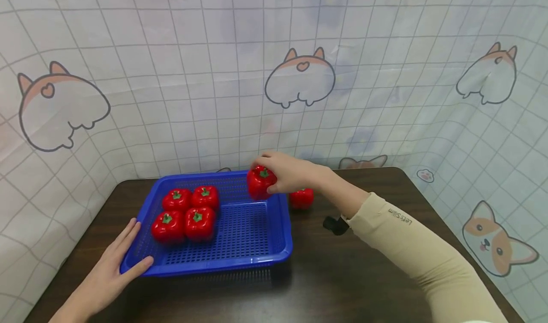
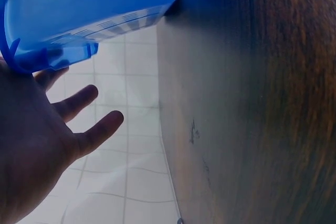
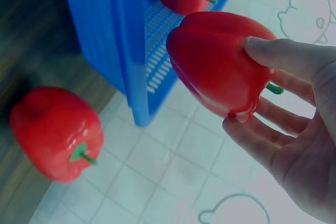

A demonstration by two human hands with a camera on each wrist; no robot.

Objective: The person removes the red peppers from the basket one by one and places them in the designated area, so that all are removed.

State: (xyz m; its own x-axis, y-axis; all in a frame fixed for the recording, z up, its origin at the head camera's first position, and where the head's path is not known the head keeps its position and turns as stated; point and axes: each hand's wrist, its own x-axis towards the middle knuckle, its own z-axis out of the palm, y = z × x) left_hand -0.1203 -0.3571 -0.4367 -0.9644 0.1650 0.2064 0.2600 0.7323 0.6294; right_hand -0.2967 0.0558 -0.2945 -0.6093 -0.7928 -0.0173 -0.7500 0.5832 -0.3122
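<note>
Head view: I see the right hand (image 1: 290,171) gripping one pepper (image 1: 258,185) above the basket (image 1: 205,267), probably mid-placing; lowering it gently seems called for. The left hand (image 1: 107,271) lies spread at the basket's edge.

Right hand (image 1: 287,171) gripping red pepper (image 1: 257,186), left hand (image 1: 107,276) touching blue basket (image 1: 214,266), four peppers (image 1: 200,225) inside

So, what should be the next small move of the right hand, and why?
Probably the right hand should lower its red pepper into the blue basket and let go: the pepper is held over the basket's right part, where there is room, while four other peppers sit at its left.
</note>
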